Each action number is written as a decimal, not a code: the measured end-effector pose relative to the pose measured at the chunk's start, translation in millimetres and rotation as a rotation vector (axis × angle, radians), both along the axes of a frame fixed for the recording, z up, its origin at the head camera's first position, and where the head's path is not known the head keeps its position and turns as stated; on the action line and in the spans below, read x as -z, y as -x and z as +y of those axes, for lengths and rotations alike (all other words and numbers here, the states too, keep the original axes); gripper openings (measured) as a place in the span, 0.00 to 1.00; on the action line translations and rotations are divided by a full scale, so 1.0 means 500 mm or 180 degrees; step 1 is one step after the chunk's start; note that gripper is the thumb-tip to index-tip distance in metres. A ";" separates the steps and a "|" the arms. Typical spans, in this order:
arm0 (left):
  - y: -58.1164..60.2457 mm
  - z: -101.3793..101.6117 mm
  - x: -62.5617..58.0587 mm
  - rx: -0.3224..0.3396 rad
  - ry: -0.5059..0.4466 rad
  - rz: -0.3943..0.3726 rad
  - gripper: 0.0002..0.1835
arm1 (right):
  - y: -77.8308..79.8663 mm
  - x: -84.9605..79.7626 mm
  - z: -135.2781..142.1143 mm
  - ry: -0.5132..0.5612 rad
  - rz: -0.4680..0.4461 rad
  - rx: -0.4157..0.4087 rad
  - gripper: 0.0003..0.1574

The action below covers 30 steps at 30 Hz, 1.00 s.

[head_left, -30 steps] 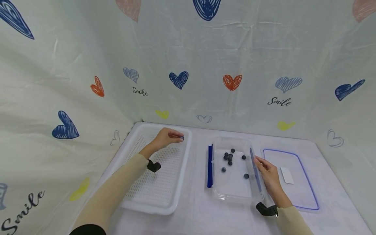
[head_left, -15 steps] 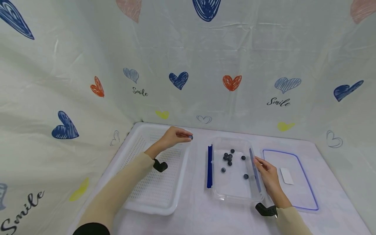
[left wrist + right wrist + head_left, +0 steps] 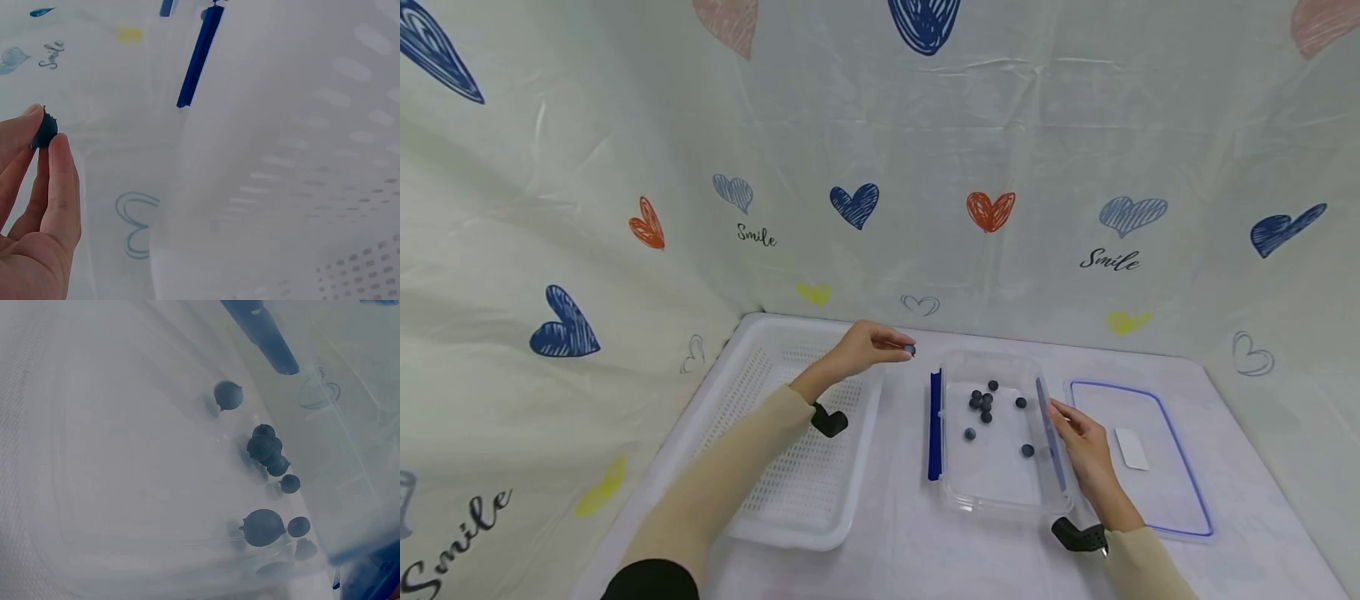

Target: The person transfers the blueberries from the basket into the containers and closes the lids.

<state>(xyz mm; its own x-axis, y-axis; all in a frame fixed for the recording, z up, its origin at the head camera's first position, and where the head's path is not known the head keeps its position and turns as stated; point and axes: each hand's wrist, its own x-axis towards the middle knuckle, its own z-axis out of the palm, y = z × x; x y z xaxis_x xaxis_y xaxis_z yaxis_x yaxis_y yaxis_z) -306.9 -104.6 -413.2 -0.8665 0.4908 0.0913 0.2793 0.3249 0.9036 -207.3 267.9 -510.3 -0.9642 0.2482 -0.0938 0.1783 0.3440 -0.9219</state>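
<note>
Between thumb and fingertips my left hand pinches a single blueberry. In the head view this hand is raised over the strip of table separating the white perforated basket from the clear plastic container. Several blueberries lie loose on the container's floor, some clustered toward its far left part. My right hand grips the container's right side at the blue-edged clip flap, its fingers partly hidden behind it.
A clear lid with a blue seal and a white label lies right of the container. A dark blue clip flap sticks out on the container's left. A heart-printed curtain hangs behind the table.
My left hand has moved right with the blueberry, from above the basket's right rim to near the container's left side. The right hand stays at the container.
</note>
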 end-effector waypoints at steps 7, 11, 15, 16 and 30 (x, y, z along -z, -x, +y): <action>0.001 0.036 -0.009 0.0139 -0.0082 -0.0005 0.16 | 0.000 0.000 0.001 0.0013 -0.0005 0.0014 0.38; 0.002 0.055 -0.012 0.0183 -0.0066 -0.0040 0.16 | 0.000 -0.001 0.001 0.0015 -0.0033 -0.0012 0.38; 0.004 0.072 -0.012 0.0232 -0.0060 -0.0074 0.16 | 0.002 -0.001 0.001 0.0026 -0.0060 -0.0042 0.39; 0.003 0.077 -0.013 0.0242 -0.0050 -0.0072 0.15 | 0.002 -0.001 0.001 0.0023 -0.0067 -0.0047 0.39; 0.002 0.122 -0.002 0.0362 0.0097 -0.0054 0.14 | 0.006 0.002 0.002 0.0016 -0.0022 -0.0023 0.39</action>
